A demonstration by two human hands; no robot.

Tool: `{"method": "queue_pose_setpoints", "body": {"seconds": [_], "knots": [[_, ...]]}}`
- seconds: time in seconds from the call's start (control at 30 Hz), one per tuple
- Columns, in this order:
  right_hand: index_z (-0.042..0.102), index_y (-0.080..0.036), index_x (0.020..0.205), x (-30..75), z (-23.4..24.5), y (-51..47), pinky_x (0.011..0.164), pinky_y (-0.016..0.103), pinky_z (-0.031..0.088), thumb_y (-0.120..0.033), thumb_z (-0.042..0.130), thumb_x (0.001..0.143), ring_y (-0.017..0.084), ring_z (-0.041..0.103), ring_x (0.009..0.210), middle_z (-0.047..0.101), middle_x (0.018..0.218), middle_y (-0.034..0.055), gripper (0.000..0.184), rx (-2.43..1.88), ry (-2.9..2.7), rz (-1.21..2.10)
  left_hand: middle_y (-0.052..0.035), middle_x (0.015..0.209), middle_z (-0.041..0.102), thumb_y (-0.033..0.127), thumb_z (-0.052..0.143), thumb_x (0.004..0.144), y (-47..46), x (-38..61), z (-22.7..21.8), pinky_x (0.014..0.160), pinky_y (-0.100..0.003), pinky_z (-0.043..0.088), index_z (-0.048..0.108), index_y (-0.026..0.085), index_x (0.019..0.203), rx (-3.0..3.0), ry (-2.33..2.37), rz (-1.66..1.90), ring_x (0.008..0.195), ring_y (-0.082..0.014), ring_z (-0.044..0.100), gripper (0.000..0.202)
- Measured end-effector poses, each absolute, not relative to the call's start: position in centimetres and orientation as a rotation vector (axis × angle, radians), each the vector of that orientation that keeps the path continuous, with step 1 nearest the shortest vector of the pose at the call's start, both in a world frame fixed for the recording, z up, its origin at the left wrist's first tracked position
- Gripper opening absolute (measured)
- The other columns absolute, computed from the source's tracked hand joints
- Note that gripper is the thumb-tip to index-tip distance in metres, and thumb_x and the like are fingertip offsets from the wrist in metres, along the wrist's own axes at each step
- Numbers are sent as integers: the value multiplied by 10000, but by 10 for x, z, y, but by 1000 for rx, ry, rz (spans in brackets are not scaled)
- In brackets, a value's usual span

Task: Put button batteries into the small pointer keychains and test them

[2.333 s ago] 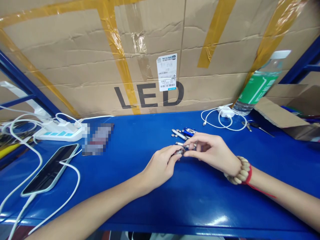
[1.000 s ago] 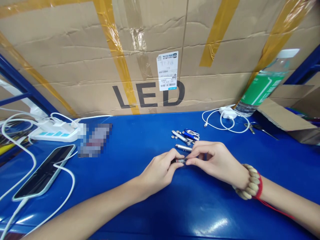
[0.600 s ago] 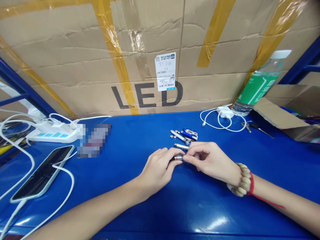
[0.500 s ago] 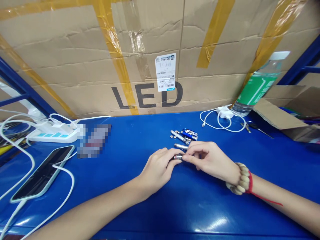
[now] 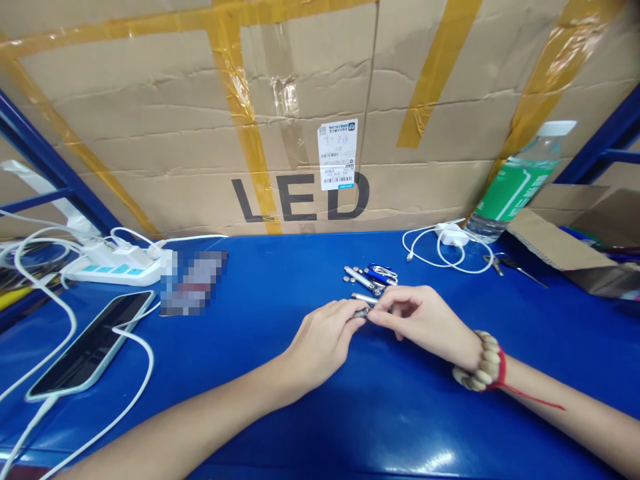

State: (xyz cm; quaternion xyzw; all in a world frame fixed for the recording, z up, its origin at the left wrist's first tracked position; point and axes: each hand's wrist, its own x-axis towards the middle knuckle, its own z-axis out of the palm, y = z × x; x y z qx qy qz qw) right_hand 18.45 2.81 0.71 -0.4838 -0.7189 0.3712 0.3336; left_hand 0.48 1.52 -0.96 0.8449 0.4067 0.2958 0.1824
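My left hand (image 5: 323,339) is closed around a short, dark and silvery small cylinder (image 5: 361,313), most of it hidden by the fingers. At its right end, the thumb and fingertips of my right hand (image 5: 425,321) are pinched together, touching it; whether they grip a separate piece cannot be seen. Just behind the fingers lies a silver tube (image 5: 363,298), partly covered by my right hand. Beyond that are another slim silver tube (image 5: 357,278), several button cells (image 5: 347,279) and a blue object with a pale cord (image 5: 383,274).
A phone (image 5: 95,343) with a white cable and a power strip (image 5: 117,269) occupy the left side. At the back right stand a water bottle (image 5: 515,187), a white charger (image 5: 453,234), keys (image 5: 496,265) and an open carton (image 5: 560,243). A large cardboard box (image 5: 200,147) walls the back.
The cylinder has turned slightly, and its dark part now shows less between my fingers. Both hands stay together in nearly the same place. The camera view has shifted a little.
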Motion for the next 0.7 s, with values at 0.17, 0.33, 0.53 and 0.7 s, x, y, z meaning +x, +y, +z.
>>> {"method": "queue_pose_setpoints", "body": {"seconds": [0.17, 0.33, 0.53, 0.7], "knots": [[708, -157, 817, 186, 4, 29, 442, 206, 423, -363, 717, 667, 68, 479, 455, 641, 724, 33, 256, -1098, -1876, 725, -21, 907, 665, 198, 366, 917, 14, 5, -6, 758, -264, 463, 556, 206, 1015, 2324, 1232, 821, 810, -160, 618, 214], [721, -156, 744, 185, 7, 26, 415, 201, 399, -307, 700, 704, 68, 472, 447, 631, 658, 26, 158, -1002, -1917, 643, 17, 820, 660, 218, 396, 910, 11, 4, -2, 699, -232, 448, 564, 235, 1001, 2295, 1244, 796, 718, -137, 611, 192], [717, -158, 708, 186, 11, 25, 440, 198, 408, -269, 687, 726, 81, 507, 491, 642, 655, 28, 116, -954, -1986, 554, 2, 859, 648, 206, 408, 907, 13, 4, -5, 710, -234, 436, 565, 209, 935, 2293, 1165, 829, 772, -142, 591, 159], [699, -156, 706, 193, 11, 28, 484, 201, 435, -249, 679, 740, 88, 534, 528, 644, 671, 26, 101, -870, -2052, 513, -34, 869, 639, 170, 371, 915, 14, 3, -7, 755, -273, 441, 563, 176, 934, 2372, 1126, 814, 811, -165, 573, 193]]}}
